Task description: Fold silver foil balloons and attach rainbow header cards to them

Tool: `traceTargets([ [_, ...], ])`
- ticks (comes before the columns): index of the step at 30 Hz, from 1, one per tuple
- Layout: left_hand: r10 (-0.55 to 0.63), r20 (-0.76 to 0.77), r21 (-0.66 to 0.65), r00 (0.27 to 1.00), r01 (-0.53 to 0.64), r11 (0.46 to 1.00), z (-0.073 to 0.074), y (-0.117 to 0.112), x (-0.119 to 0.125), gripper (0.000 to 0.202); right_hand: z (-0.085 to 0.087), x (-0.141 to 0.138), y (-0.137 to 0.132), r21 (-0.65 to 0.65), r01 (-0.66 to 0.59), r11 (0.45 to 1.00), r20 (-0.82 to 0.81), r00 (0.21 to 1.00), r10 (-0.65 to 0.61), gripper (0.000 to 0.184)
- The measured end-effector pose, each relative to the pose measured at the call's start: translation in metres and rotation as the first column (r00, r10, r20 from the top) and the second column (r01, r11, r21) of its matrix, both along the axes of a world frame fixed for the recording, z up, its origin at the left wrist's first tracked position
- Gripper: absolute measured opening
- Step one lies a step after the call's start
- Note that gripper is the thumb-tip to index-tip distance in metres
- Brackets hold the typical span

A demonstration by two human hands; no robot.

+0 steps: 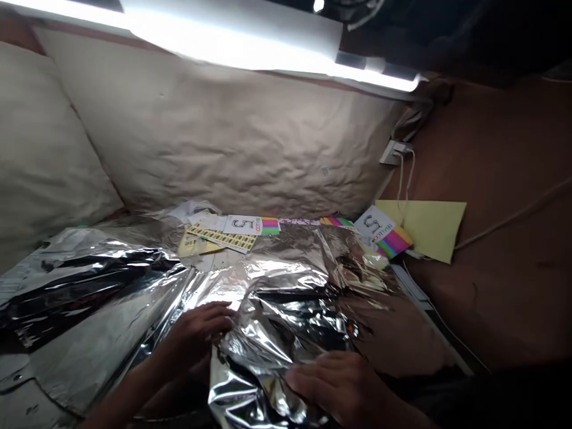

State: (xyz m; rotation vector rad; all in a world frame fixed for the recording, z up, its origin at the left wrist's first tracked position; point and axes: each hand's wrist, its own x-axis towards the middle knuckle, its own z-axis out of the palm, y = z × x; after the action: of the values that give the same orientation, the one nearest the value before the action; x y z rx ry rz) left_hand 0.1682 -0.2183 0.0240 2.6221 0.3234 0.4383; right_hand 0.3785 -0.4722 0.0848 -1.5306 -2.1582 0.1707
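Note:
A large sheet of shiny silver foil wrapping [147, 280] covers most of the work surface, crumpled into folds at the centre. My left hand [201, 328] lies flat on the foil with fingers stretched toward the crumpled fold. My right hand [344, 381] rests palm down on the lower part of the crumpled foil [277, 333], fingers spread and pressing it. Neither hand holds anything that shows.
Behind the foil lie sticker sheets [221, 238], cards printed with a "5" and rainbow stripes [250, 225] [384, 232], and a yellow paper sheet [429, 226]. A wrinkled paper backdrop [232, 131] lines the wall under a bright tube light [250, 42]. A plugged-in cable [402, 173] hangs at right.

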Motion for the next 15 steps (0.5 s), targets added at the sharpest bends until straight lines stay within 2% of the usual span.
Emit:
traceTargets([
  [2, 0.020, -0.025, 0.007, 1.000, -0.019, 1.000, -0.003, 0.009, -0.005, 0.028, 0.001, -0.007, 0.004, -0.026, -0.004, 1.000, 0.001, 1.000, 0.004, 0.026],
  [6, -0.125, -0.081, -0.038, 0.989, 0.122, 0.992, -0.023, 0.016, -0.016, 0.042, -0.006, -0.011, -0.001, -0.039, 0.015, 0.999, -0.040, 0.999, -0.017, 0.034],
  [10, -0.213, -0.029, -0.029, 0.977, 0.212, 0.977, -0.041, 0.015, -0.026, 0.042, -0.013, -0.003, -0.015, -0.021, 0.080, 0.997, -0.122, 0.989, -0.082, 0.044],
  [12, -0.234, -0.013, -0.020, 0.972, 0.234, 0.972, -0.040, 0.014, -0.027, 0.037, -0.017, 0.005, -0.022, -0.081, 0.082, 0.993, -0.098, 0.991, -0.089, 0.049],
  [15, -0.214, -0.061, -0.026, 0.975, 0.213, 0.977, -0.029, 0.012, -0.027, 0.028, -0.033, 0.018, -0.029, -0.195, 0.104, 0.975, -0.002, 0.994, -0.106, 0.059],
])
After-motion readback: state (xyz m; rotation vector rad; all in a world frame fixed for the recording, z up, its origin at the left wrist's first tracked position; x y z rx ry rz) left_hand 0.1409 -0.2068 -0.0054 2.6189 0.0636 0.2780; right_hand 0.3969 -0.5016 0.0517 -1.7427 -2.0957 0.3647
